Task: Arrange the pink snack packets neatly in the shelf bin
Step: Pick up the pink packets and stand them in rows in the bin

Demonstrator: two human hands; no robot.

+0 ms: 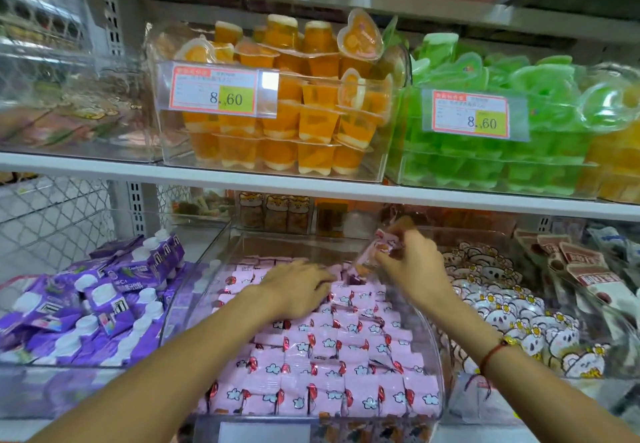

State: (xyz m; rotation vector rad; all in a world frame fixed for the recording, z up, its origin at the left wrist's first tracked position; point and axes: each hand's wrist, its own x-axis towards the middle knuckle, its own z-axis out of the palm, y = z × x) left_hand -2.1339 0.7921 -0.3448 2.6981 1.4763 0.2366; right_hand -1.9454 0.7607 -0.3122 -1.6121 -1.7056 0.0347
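Pink snack packets [322, 366] with white flower prints fill a clear plastic shelf bin [434, 349] in rows, on the lower shelf at centre. My left hand [298, 287] lies palm down on the packets at the back of the bin, fingers pressed among them. My right hand [412, 262] hovers above the bin's back right corner, pinching a bunch of pink packets [382, 245] lifted clear of the rows. A red cord bracelet circles my right wrist.
A bin of purple spouted pouches [104, 304] stands to the left, a bin of white bear-print packets [512, 311] to the right. The shelf above [242, 176] holds bins of orange jelly cups [277, 113] and green jelly cups [502, 131], overhanging the back.
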